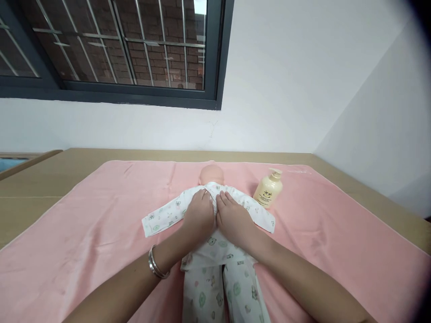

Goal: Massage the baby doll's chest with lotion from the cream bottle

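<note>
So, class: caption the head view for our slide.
Both hands rest on a doll's patterned top, pink towel beneath, lotion bottle beside.
</note>
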`<state>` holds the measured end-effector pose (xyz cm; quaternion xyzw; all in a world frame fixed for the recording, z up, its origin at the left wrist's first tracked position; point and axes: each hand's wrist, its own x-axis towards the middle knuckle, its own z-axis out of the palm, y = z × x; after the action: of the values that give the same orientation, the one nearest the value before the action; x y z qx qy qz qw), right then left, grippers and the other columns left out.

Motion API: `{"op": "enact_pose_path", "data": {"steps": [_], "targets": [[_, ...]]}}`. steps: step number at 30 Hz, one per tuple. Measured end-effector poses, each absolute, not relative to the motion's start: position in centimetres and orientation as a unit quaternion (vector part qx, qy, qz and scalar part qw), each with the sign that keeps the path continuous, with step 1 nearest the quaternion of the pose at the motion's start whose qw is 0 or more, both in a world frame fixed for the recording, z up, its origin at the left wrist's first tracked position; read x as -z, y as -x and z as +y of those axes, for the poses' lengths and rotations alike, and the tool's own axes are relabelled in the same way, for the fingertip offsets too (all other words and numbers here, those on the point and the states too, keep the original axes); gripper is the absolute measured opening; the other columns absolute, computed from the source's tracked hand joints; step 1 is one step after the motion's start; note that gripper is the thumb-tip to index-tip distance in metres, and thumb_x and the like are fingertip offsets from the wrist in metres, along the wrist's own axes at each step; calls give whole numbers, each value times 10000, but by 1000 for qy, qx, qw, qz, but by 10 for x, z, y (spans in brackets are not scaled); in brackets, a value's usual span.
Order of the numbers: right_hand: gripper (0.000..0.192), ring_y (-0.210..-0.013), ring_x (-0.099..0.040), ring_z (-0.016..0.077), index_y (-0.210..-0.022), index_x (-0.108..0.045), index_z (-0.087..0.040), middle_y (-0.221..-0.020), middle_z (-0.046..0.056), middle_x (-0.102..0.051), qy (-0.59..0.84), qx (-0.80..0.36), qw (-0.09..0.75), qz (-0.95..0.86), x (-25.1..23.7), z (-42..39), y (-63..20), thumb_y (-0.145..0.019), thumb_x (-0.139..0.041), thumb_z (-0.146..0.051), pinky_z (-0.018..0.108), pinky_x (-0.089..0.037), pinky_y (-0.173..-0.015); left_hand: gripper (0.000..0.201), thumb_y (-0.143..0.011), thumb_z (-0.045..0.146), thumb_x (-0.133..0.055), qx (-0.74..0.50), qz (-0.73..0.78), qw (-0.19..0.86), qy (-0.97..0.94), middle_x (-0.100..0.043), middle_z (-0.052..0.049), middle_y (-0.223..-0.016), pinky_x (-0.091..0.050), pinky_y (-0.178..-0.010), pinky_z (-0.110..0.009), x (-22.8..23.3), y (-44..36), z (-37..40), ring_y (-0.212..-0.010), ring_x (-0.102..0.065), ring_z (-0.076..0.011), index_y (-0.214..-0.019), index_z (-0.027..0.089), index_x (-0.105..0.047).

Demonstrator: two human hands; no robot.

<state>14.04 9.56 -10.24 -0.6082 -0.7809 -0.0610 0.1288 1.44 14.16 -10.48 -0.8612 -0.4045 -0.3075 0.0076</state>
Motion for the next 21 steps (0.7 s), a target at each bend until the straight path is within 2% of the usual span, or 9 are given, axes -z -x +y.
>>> {"op": "enact_pose_path", "data": {"steps": [3, 4, 6, 8, 10, 12, 16, 21], "targets": [[477, -1296, -428, 267, -1319, -478, -24, -1365, 192, -487, 607, 71, 116, -783, 93, 83, -139, -859, -412, -128, 361, -367, -1046, 240, -872, 149, -335, 333, -419, -7, 845, -599, -152, -1026, -456, -933, -503, 112, -15, 147, -1070, -543, -295, -967, 145, -555], [413, -1249, -480, 260, -1257, -541, -64, -1314, 173, -542, 615, 67, 127, -775, 90, 81, -140, -879, -399, -148, 348, -411, -987, 249, -883, 167, -339, 342, -431, -16, 835, -583, -161, -1105, -431, -973, -513, 116, -16, 149, -1132, -514, -300, -1017, 137, -546], [313, -1052, -606, 226, -1008, -655, -160, -1110, 109, -666, 646, 48, 155, -746, 87, 84, -141, -919, -357, -195, 302, -465, -807, 290, -896, 203, -352, 351, -454, -40, 818, -520, -175, -1256, -371, -1043, -527, 123, -17, 152, -1245, -435, -309, -1126, 120, -509], [323, -819, -636, 184, -803, -634, -198, -888, 55, -688, 680, 32, 186, -709, 87, 94, -144, -932, -340, -228, 269, -427, -657, 339, -900, 223, -361, 352, -462, -65, 812, -467, -177, -1339, -326, -1080, -540, 128, -17, 154, -1306, -373, -312, -1204, 114, -466], [251, -735, -606, 169, -829, -599, -197, -840, 39, -664, 698, 34, 229, -678, 92, 105, -148, -916, -369, -246, 262, -383, -612, 365, -901, 234, -365, 352, -458, -79, 812, -455, -175, -1360, -301, -1094, -548, 131, -17, 155, -1325, -350, -311, -1236, 113, -445], [189, -778, -592, 177, -961, -562, -185, -927, 49, -651, 697, 35, 279, -659, 100, 116, -152, -895, -399, -254, 264, -382, -631, 369, -900, 245, -371, 357, -457, -84, 810, -464, -172, -1351, -288, -1100, -547, 132, -17, 156, -1328, -346, -310, -1237, 115, -446], [239, -988, -565, 219, -1080, -504, -169, -1081, 85, -610, 666, 5, 337, -665, 114, 125, -156, -892, -373, -239, 307, -432, -779, 365, -898, 264, -381, 373, -466, -92, 797, -475, -165, -1335, -286, -1097, -541, 132, -17, 153, -1327, -350, -310, -1226, 125, -455], [337, -1296, -371, 260, -1189, -482, -125, -1215, 140, -562, 640, -18, 355, -681, 122, 126, -157, -902, -340, -233, 407, -350, -1036, 387, -889, 269, -391, 376, -481, -102, 786, -453, -181, -1359, -264, -1107, -542, 131, -17, 149, -1337, -335, -318, -1233, 106, -463]]}}
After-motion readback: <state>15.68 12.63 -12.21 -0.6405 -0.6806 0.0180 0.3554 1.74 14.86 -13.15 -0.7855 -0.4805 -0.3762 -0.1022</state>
